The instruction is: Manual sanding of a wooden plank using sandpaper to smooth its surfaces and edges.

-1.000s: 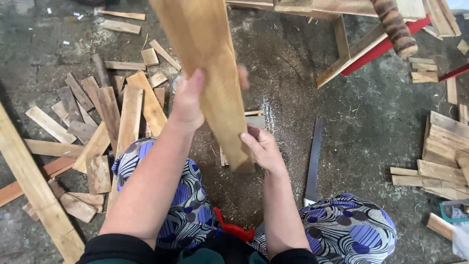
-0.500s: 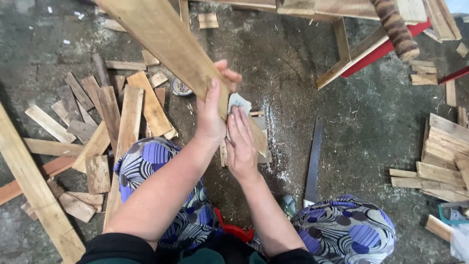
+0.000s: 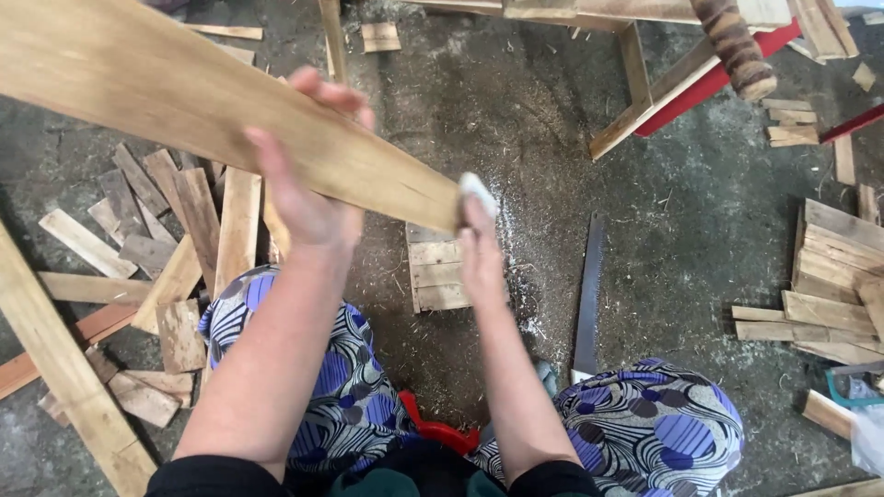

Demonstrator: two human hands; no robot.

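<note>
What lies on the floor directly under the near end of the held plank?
Below the plank end, a small stack of short boards sits in sawdust, a saw blade beside it. The right hand covers the stack's right edge.

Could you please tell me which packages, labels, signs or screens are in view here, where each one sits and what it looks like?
Clear crumpled plastic bag: at the right edge, on the floor beside a teal-framed tool; whitish, see-through.
No labels, signs or screens show.
</note>
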